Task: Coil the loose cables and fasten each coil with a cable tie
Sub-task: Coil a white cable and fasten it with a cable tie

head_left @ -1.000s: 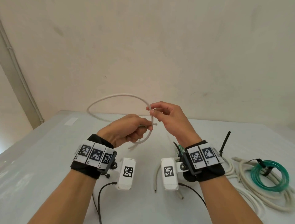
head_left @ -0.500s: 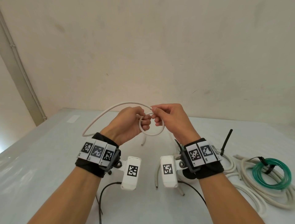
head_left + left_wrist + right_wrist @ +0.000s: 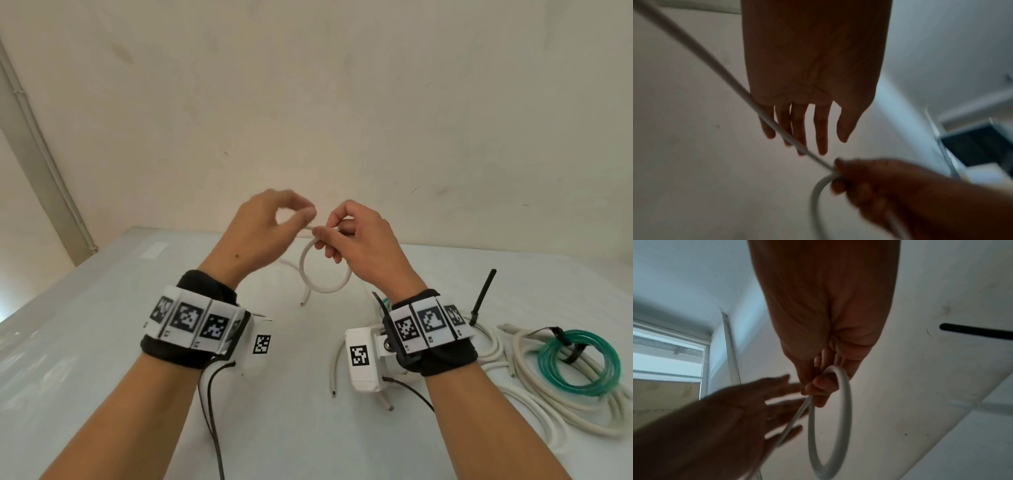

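A white cable is bent into one small loop [image 3: 323, 289] held above the white table [image 3: 102, 342]. My right hand [image 3: 327, 231] pinches the top of the loop where the strands cross; the right wrist view shows its fingers curled round the loop [image 3: 844, 402]. My left hand [image 3: 301, 216] is just left of it, blurred. In the left wrist view its fingers [image 3: 822, 138] are straight, and the cable's free tail [image 3: 715, 65] runs across them to the right hand [image 3: 840, 175]. The cable's lower ends [image 3: 305, 298] hang near the table.
At the right lies a pile of loose white cables [image 3: 534, 404] with a green tube coil [image 3: 579, 363] bound by a black tie on top. A black cable tie [image 3: 481, 298] sticks upright behind my right wrist. A short white cable piece [image 3: 334, 370] lies between my wrists.
Both hands rose. My left hand let go of the loop and spread its fingers along the tail. The right hand now holds the loop alone, and the large arc of cable is gone.
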